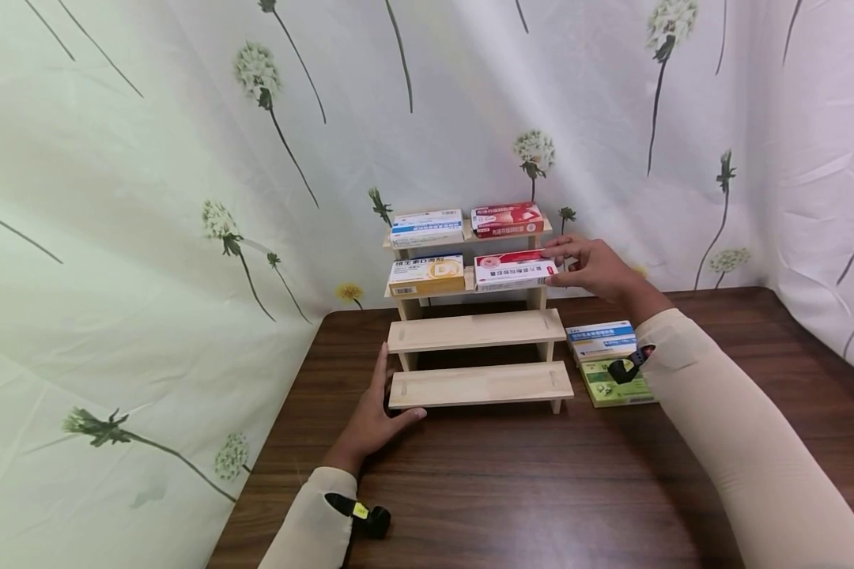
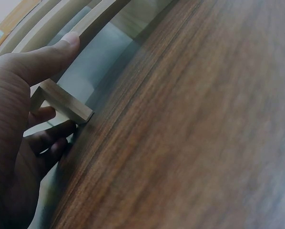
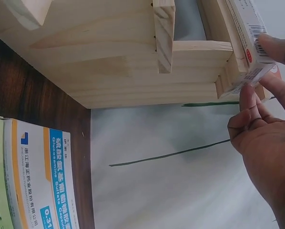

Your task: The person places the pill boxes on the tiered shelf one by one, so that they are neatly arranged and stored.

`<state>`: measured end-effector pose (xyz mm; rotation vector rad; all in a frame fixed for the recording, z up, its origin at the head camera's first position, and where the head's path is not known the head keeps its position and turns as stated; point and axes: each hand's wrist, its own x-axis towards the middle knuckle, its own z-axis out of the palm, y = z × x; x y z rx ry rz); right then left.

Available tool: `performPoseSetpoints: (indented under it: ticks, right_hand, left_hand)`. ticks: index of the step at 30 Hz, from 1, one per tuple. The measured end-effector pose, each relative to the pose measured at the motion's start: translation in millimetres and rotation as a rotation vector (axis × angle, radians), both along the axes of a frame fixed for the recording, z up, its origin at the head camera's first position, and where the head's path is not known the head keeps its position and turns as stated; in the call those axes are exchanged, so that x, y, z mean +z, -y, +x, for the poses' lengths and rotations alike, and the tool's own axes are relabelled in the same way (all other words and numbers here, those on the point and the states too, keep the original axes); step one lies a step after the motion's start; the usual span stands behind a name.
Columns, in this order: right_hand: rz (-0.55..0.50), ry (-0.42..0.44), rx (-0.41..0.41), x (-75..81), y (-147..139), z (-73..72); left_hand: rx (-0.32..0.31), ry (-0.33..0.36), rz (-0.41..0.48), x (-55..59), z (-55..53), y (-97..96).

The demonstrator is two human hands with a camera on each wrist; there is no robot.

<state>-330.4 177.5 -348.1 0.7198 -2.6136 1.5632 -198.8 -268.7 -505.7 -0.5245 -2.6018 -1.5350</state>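
A stepped wooden display stand (image 1: pixel 480 387) has four tiers. My right hand (image 1: pixel 589 265) pinches the right end of a red-and-white medicine box (image 1: pixel 514 271) on the second tier from the top. The right wrist view shows the thumb on the front face of this box (image 3: pixel 249 31) and fingers at its end. Low at the stand's left side, my left hand (image 1: pixel 372 423) holds the bottom tier. Its thumb lies along the front edge, with the other fingers round the side by the stand's leg (image 2: pixel 68 102). Left of the pinched box lies a yellow-and-white medicine box (image 1: pixel 427 275).
A blue-and-white box (image 1: pixel 427 227) and a red box (image 1: pixel 507 220) lie on the top tier. Right of the stand, another blue-and-white box (image 1: pixel 601 338) and a green box (image 1: pixel 615 386) lie on the wooden table (image 1: pixel 512 490). A flower-print curtain (image 1: pixel 455 95) hangs behind.
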Motion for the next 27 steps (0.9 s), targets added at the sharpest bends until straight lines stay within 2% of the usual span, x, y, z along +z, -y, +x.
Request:
performPoseSetpoints:
  ticks: [21,27]
  right_hand:
    - [0.022,-0.020,-0.017,-3.2,0.9,-0.9]
    - [0.033,-0.035,-0.053,-6.9,-1.9,1.4]
  left_hand:
    - [0.008,0.001,-0.007,-0.4,-0.2,0.4]
    - [0.011,0.008,-0.009,1.5,0.6,-0.2]
